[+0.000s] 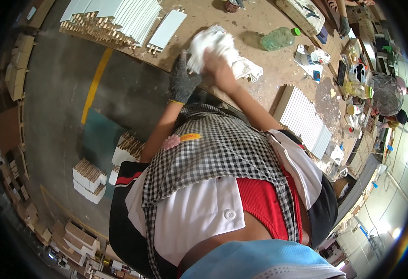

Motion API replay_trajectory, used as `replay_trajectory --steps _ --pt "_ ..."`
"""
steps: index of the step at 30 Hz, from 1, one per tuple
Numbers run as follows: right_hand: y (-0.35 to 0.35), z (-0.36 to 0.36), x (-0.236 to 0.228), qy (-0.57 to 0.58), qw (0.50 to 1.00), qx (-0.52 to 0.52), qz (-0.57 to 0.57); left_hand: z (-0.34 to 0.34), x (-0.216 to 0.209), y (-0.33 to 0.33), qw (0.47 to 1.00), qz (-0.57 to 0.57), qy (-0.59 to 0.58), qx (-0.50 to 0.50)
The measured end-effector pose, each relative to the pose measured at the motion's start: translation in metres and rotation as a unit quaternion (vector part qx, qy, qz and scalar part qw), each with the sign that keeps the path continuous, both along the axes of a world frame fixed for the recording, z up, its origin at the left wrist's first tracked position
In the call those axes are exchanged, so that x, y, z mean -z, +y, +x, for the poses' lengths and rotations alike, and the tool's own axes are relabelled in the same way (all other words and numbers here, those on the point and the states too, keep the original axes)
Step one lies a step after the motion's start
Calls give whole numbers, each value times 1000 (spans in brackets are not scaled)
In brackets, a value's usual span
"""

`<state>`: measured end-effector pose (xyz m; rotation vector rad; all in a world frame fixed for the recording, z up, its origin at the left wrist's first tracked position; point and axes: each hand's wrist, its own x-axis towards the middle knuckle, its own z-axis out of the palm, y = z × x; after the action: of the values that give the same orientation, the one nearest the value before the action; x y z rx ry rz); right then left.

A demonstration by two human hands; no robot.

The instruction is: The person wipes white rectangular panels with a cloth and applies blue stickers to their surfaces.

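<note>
A crumpled white cloth, partly smeared by motion, is at the near edge of the worktable. My right hand, bare and blurred, is closed on the cloth from its near side. My left hand wears a dark grey knit glove with a yellow cuff and is up against the cloth's left side. One gloved digit points away from me; the others curl toward the cloth, and whatever they grip is hidden. Left of the cloth lies a short white slatted piece, beside a large row of white strips with bare wood ends.
A green plastic bottle lies beyond the cloth to the right. Another row of white strips sits near my right arm. Cans, more bottles and a fan are farther right. Stacked white pieces stand on the floor at left.
</note>
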<state>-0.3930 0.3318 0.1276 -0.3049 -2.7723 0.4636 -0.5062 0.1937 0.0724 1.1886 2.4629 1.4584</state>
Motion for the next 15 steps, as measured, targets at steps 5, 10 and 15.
replay_trajectory --steps 5,10,15 --pt "60 2 15 50 997 50 39 4 -17 2 999 4 -27 19" --pt "-5 -4 -8 98 985 -139 -27 -3 -3 0 997 0 -79 21" --pt "103 0 33 109 988 83 -71 3 1 4 996 18 -77 34"
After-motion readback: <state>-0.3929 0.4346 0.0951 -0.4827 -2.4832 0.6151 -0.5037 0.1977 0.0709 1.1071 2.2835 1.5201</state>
